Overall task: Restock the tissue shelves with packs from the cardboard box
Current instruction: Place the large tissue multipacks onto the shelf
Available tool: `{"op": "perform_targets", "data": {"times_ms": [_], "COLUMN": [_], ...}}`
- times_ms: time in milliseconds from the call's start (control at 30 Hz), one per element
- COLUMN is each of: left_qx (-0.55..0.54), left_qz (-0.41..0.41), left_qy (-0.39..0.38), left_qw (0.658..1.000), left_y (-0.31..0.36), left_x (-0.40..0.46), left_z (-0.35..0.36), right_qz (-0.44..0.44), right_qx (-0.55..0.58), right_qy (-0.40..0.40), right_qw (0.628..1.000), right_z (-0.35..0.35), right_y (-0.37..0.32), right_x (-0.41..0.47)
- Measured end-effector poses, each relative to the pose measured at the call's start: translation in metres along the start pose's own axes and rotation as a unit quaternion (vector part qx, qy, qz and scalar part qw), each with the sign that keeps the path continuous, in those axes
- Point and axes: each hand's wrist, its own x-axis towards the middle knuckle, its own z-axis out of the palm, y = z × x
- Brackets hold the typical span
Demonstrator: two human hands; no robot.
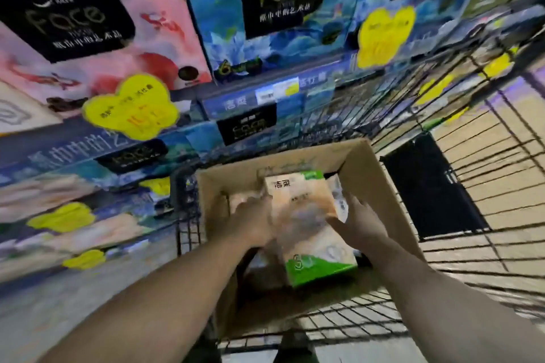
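Shelves [206, 103]: standing along the left, holding "Face" tissue packs behind yellow price tags [131, 107].
Left hand [250, 224]: pressing the tissue pack's left side; blurred, so its fingers are probably curled on it.
Tissue pack [306, 227]: sitting tilted inside the cardboard box [383, 194], green ends showing.
Right hand [361, 227]: lying with fingers spread against the pack's right side.
Wire cart [486, 186]: carrying the box.

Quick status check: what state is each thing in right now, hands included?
Cardboard box: flaps open, sitting in the wire cart.
Tissue pack: tilted, half out of the box, between both hands.
Left hand: on the pack's left side; grip blurred.
Right hand: fingers straight, against the pack's right side.
Shelves: stocked with tissue packs.
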Motion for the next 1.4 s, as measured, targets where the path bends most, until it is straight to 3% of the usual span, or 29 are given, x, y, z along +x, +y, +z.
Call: {"op": "perform_targets", "data": {"times_ms": [100,200,367,433,533,667,833,1067,1267,1400], "left_qx": [-0.069,-0.204,-0.465,-0.495,-0.530,-0.523,-0.465,-0.477,-0.442,-0.425], "left_qz": [-0.074,-0.126,-0.189,-0.205,-0.214,-0.181,-0.131,-0.005,0.092,0.111], "left_qy": [-0.022,-0.051,-0.093,-0.108,-0.106,-0.082,-0.008,0.099,0.183,0.249], "left_qw": [0.995,0.969,0.860,0.838,0.814,0.829,0.875,0.873,0.873,0.863], "left_y": [0.000,-0.002,-0.003,0.000,0.004,0.006,0.006,-0.018,-0.097,-0.176], "left_x": [0.015,0.025,0.039,0.039,0.032,0.015,-0.019,-0.094,-0.198,-0.296], "left_z": [0.029,0.049,0.074,0.083,0.088,0.075,0.042,-0.015,-0.058,-0.084], "right_qz": [0.026,0.052,0.089,0.076,0.045,0.017,-0.039,-0.166,-0.248,-0.312], "right_qx": [0.032,0.080,0.261,0.286,0.257,0.224,0.218,0.269,0.275,0.252], "right_qy": [-0.054,-0.096,-0.202,-0.235,-0.216,-0.221,-0.180,-0.113,-0.019,0.038], "right_qw": [0.998,0.991,0.940,0.926,0.941,0.949,0.958,0.942,0.929,0.915], "right_z": [0.022,0.042,0.061,0.065,0.064,0.053,0.010,-0.023,0.001,0.040], "right_y": [0.020,0.031,0.046,0.046,0.043,0.038,0.007,-0.049,-0.135,-0.212], "right_x": [0.027,0.043,0.063,0.065,0.062,0.051,0.014,-0.074,-0.175,-0.252]}}
